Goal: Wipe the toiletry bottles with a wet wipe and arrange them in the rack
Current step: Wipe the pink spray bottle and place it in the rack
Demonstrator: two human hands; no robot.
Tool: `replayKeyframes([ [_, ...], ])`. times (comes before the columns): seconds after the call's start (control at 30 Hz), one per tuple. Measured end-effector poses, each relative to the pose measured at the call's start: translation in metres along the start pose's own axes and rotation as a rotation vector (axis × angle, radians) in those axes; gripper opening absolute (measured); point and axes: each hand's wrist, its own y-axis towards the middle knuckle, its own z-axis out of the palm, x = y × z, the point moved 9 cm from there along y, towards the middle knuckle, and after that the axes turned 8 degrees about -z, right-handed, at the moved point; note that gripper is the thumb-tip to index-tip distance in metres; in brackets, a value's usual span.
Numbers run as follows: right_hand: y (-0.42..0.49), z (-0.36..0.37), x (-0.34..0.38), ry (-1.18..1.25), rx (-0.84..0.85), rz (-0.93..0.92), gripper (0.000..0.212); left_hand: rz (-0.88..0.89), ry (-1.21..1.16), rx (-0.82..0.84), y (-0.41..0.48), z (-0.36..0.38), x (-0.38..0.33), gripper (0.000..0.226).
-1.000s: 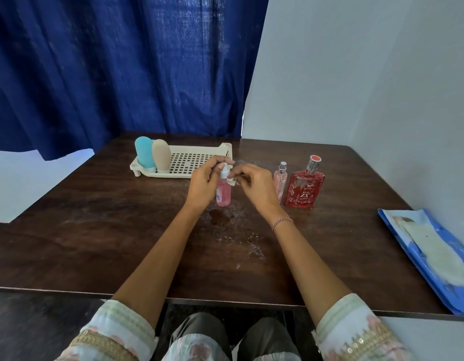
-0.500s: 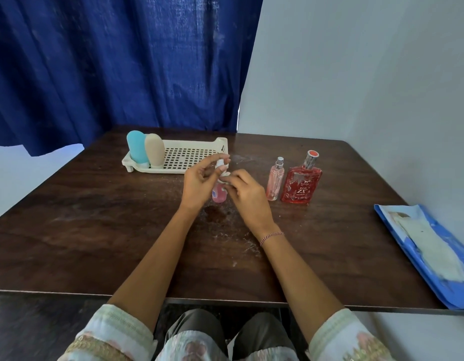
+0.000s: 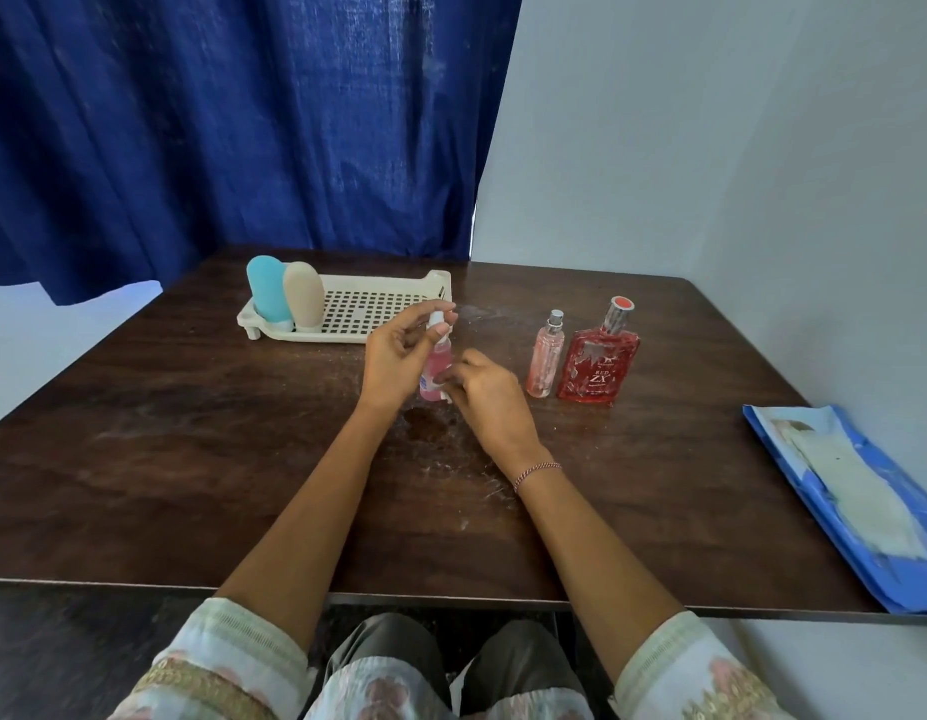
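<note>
A small pink spray bottle with a white top stands on the brown table between my hands. My left hand pinches its white top with thumb and fingertips. My right hand is curled against the bottle's lower part; a scrap of white wipe shows under its fingers. A cream perforated rack at the back holds a teal bottle and a beige bottle at its left end. A slim pink spray bottle and a red perfume bottle stand to the right.
A blue wet-wipe pack lies open at the table's right edge, white wipes showing. A dark blue curtain hangs behind the table. A grey wall runs along the right side. A damp patch marks the table by my hands.
My right hand has slid down from the bottle's top to its lower part. My left hand keeps its hold on the top. The view has shifted slightly.
</note>
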Motion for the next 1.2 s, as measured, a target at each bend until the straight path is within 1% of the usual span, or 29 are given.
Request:
replayKeyframes([
  [0.13, 0.002, -0.018, 0.003, -0.098, -0.127, 0.018, 0.012, 0.023, 0.020, 0.014, -0.001, 0.005, -0.005, 0.025],
  [0.17, 0.003, -0.016, 0.004, -0.094, -0.109, 0.023, 0.012, 0.025, 0.016, 0.017, 0.000, 0.004, -0.006, 0.025],
  [0.27, 0.004, 0.006, 0.001, -0.097, 0.076, 0.039, 0.010, 0.021, -0.019, 0.011, 0.001, 0.001, -0.006, 0.025],
  [0.3, 0.004, 0.009, 0.001, -0.089, 0.097, 0.034, 0.011, 0.020, -0.019, 0.002, 0.001, 0.000, -0.007, 0.025],
  [0.33, 0.003, 0.008, 0.000, -0.072, 0.085, 0.029, 0.011, 0.021, -0.019, -0.002, 0.000, 0.000, -0.007, 0.025],
  [0.43, 0.001, -0.004, 0.001, -0.039, -0.046, 0.030, 0.013, 0.026, -0.025, 0.005, 0.000, 0.004, -0.005, 0.026],
  [0.47, 0.001, -0.003, 0.001, -0.031, -0.051, 0.035, 0.014, 0.027, -0.026, 0.007, 0.000, 0.004, -0.005, 0.026],
  [0.5, 0.001, 0.000, 0.001, -0.023, -0.034, 0.037, 0.013, 0.027, -0.029, 0.007, 0.000, 0.003, -0.004, 0.026],
  [0.6, 0.000, 0.016, 0.000, -0.001, 0.102, 0.041, 0.012, 0.025, -0.022, 0.003, 0.001, 0.003, -0.003, 0.026],
  [0.63, 0.000, 0.018, -0.001, 0.002, 0.124, 0.036, 0.012, 0.021, -0.029, 0.006, 0.001, 0.003, -0.002, 0.026],
  [0.77, -0.001, 0.004, 0.003, 0.008, 0.042, -0.011, 0.013, 0.001, -0.117, 0.003, 0.001, -0.001, 0.005, 0.023],
  [0.9, -0.002, 0.016, 0.001, -0.023, 0.157, -0.002, 0.019, -0.037, -0.248, -0.041, 0.002, -0.021, 0.018, 0.020],
  [0.93, -0.001, 0.014, -0.001, -0.025, 0.148, -0.005, 0.019, -0.046, -0.279, -0.037, 0.002, -0.023, 0.019, 0.019],
  [0.97, 0.000, 0.010, 0.000, -0.016, 0.105, -0.017, 0.018, -0.053, -0.305, -0.021, 0.002, -0.023, 0.020, 0.019],
  [1.03, 0.003, -0.005, 0.004, 0.025, -0.048, -0.041, 0.016, -0.048, -0.330, 0.037, 0.002, -0.019, 0.017, 0.021],
  [1.1, 0.004, -0.016, 0.010, 0.043, -0.159, -0.058, 0.020, -0.044, -0.334, 0.103, 0.001, -0.013, 0.013, 0.024],
  [1.2, 0.004, -0.020, 0.020, 0.017, -0.181, -0.123, 0.028, -0.038, -0.323, 0.152, 0.000, -0.008, 0.009, 0.024],
])
